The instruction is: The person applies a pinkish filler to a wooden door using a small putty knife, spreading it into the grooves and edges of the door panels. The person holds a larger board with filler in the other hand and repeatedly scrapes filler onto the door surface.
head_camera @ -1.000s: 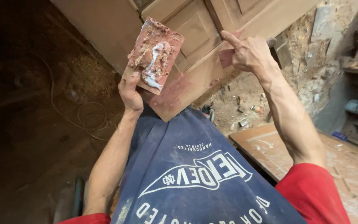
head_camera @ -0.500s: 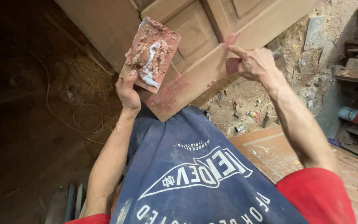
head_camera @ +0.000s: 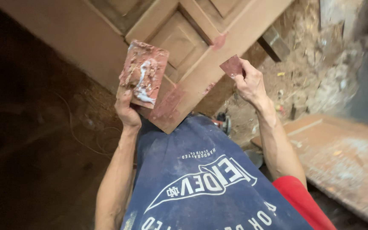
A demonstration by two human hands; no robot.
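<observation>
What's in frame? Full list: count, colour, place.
panelled door: 1, pale brown wood with reddish filler patches, upper centre, leaning over the lap
filler board: 1, flat, caked red-brown with a white smear, held upright at left centre
scraper blade: 1, small, reddish, against the door's edge at right centre
flat wooden panel: 1, dusty brown, lying at lower right
thin cord: 1, pale, on the dark floor at left
rubble: loose heap, grey-brown, upper right
apron: 1, dark blue with white print, bottom centre
left hand: grips the board's lower end
right hand: fingers pinch the blade
</observation>
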